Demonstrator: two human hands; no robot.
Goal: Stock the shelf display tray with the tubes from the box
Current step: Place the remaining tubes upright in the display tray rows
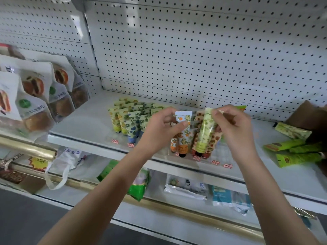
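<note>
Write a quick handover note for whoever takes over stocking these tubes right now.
Left hand: holding the orange-print tube, cap down, over the clear display tray.
Right hand: holding the green-print tube by its crimped top end, also cap down.
Done: the left tray lanes hold rows of yellow, blue and green floral tubes; spotted tubes stand in a lane behind the held ones.
Left: seat both held tubes, then stock the loose green tubes lying on the shelf by the brown box at right.
</note>
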